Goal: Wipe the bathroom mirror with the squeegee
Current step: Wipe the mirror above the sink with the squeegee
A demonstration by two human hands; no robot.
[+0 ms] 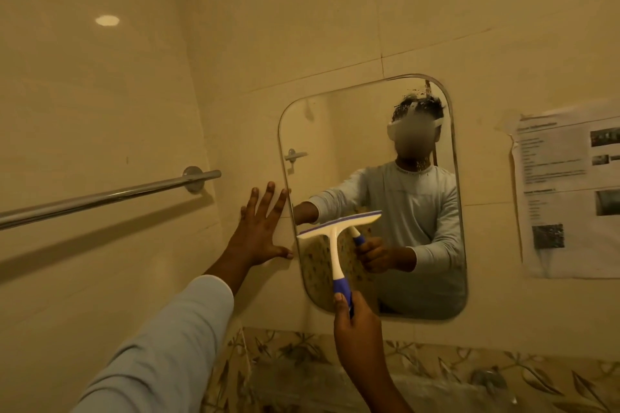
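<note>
Right hand (357,325) gripping the blue end of the squeegee (337,235) handle, blade above the fingers against the lower left of the mirror (419,245), left hand (260,228) flat, fingers spread wide on the wall (134,111) touching the mirror's edge

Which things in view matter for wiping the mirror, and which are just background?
In the job: squeegee, gripped at its handle by the right hand; mirror; left hand, flat against the wall by the mirror's edge.
Just there: towel rail; paper notice.
</note>
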